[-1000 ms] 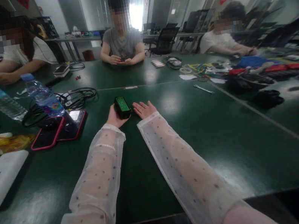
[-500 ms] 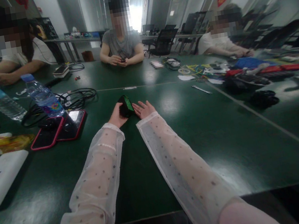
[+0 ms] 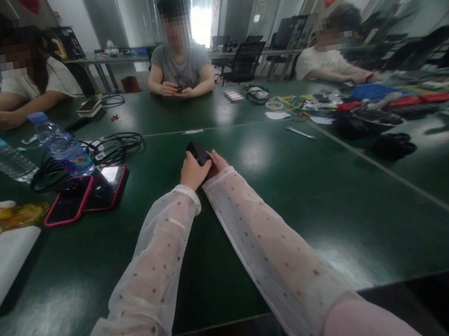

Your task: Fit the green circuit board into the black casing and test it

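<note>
A small black box (image 3: 198,154) is held over the green table, ahead of my forearms. My left hand (image 3: 194,171) is closed on it from the left, thumb across the near side. Against the box's right lower side, my right hand (image 3: 218,163) is cupped with its fingers bent round it; part of that hand is hidden behind the box and my left thumb. Sheer white dotted sleeves cover both forearms.
To the left are two phones (image 3: 70,202), water bottles (image 3: 63,146), a black cable coil (image 3: 128,143) and a white case (image 3: 5,273). On the right lie a wrench (image 3: 300,132), yellow cables (image 3: 289,103) and a black bundle (image 3: 393,145). Several people sit around the table (image 3: 297,190).
My left hand has moved right and turned the box, so its green face no longer shows. My right hand, flat and spread before, has closed in against the box.
</note>
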